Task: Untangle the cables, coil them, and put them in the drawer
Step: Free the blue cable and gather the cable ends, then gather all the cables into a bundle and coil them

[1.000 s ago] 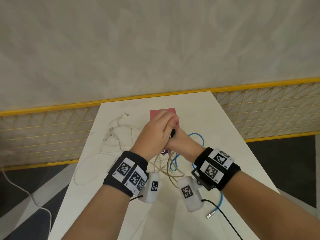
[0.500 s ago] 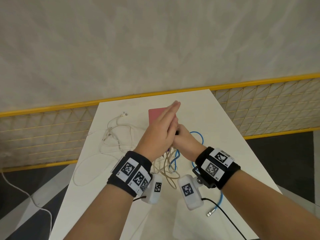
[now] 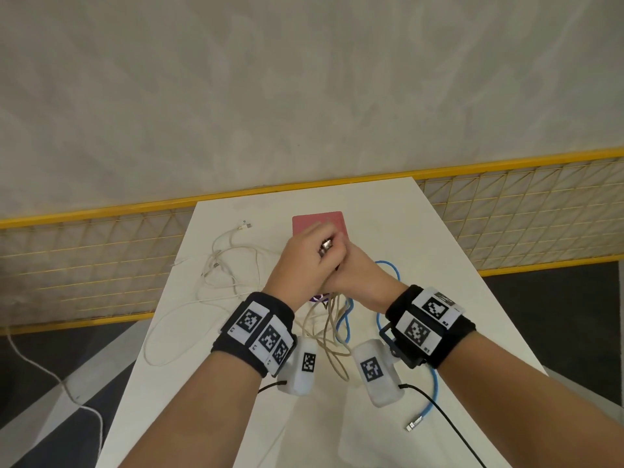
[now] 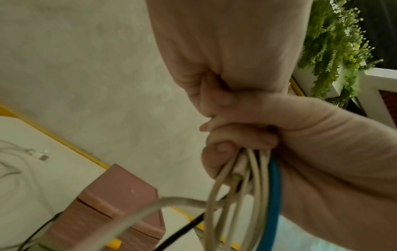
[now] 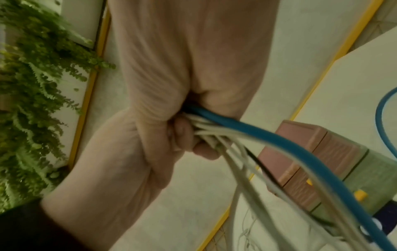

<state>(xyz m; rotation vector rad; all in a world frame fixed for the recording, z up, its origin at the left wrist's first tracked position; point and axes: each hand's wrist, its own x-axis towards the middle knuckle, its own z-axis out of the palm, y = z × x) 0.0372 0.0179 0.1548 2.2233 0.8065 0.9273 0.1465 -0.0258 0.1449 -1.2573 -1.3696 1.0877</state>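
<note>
Both hands meet above the middle of the white table [image 3: 439,265]. My right hand [image 3: 356,275] grips a bundle of beige cables [image 3: 332,332] together with a blue cable [image 3: 391,270]; the loops hang below the fist [image 4: 238,144]. My left hand [image 3: 322,253] lies over the right fist with fingers curled, pinching a metal plug [image 3: 326,245] at a cable's end. The blue cable [image 5: 268,134] leaves the right fist and trails to its plug [image 3: 413,424] near the table's front right. The pink drawer box [image 3: 317,220] stands just behind the hands, its drawers shut [image 4: 120,203].
Loose white cables [image 3: 229,261] sprawl over the left half of the table. A small purple item [image 3: 319,296] shows under the hands. A yellow mesh fence [image 3: 101,265] runs behind the table. Another white cord [image 3: 50,376] lies on the floor at left.
Half a second ago my left hand stood flat with straight fingers against the right fist; now its fingers are curled again and pinch the metal plug. The right hand kept its grip.
</note>
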